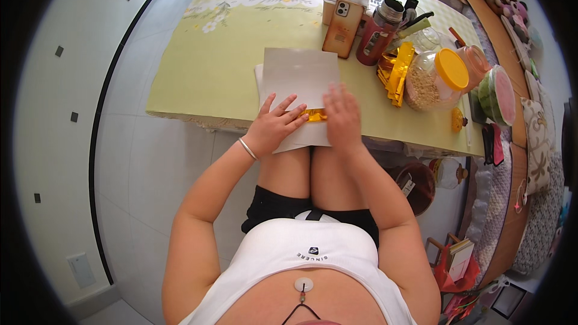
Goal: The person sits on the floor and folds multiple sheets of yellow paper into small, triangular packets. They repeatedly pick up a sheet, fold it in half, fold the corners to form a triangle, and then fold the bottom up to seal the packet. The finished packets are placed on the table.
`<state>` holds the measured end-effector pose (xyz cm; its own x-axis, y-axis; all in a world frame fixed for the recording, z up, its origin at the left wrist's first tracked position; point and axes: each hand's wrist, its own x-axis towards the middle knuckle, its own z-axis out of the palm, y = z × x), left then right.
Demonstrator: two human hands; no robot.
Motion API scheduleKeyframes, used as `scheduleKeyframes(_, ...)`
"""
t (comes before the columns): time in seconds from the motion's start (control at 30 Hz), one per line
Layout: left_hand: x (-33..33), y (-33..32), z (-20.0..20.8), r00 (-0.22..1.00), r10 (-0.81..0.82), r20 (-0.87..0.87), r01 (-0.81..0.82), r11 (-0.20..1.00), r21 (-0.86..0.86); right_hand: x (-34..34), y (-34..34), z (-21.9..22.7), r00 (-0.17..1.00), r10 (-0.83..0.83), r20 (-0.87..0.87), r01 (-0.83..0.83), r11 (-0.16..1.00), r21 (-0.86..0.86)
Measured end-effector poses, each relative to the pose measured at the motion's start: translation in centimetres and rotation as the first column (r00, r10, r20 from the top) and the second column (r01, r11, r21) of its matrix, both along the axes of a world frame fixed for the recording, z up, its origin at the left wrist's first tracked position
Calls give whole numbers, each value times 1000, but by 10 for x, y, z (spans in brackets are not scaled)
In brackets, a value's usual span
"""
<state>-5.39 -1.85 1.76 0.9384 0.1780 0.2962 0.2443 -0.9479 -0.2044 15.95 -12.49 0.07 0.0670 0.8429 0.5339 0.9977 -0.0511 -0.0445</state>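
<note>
White sheets of paper [301,75] lie at the table's near edge, partly overhanging it above my lap. Across them, between my hands, runs a strip of shiny gold foil [315,115]. My left hand [270,126] rests on the paper with fingers spread, their tips at the foil's left end. My right hand [342,115] is slightly blurred, its fingers stretched out flat over the right edge of the paper and the foil's right end. Neither hand grips anything that I can see. Parts of the foil may be hidden under the fingers.
On the green table [205,72] stand a phone [343,27], a dark red bottle [378,33], gold foil strips [395,75], a yellow-lidded jar [428,84] and a cut watermelon [498,95]. A bin [417,189] sits below the table's right side.
</note>
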Motion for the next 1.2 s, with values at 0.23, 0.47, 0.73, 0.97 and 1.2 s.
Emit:
scheduleKeyframes(0.23, -37, 7, -12, 989, 106, -100, -116, 988, -102, 8, -33, -11, 953, 227, -202, -275, 927, -254)
scheduleKeyframes(0.47, -39, 6, 1, 988, 151, 43, -136, 959, -249, 31, -27, 8, 961, 267, 71, -241, 936, -255)
scheduleKeyframes(0.73, 41, -24, 26, 989, 128, 78, -101, 953, -285, 36, -11, 12, 964, 265, -35, -266, 938, -221)
scheduleKeyframes(0.97, 60, -25, 0, 987, 144, 75, -138, 987, -86, 32, -17, 33, 953, 286, -101, -296, 950, -101)
scheduleKeyframes(1.2, 53, -4, 4, 933, 186, 309, -39, 904, -426, 24, -1, 7, 969, 244, 35, -241, 968, -72)
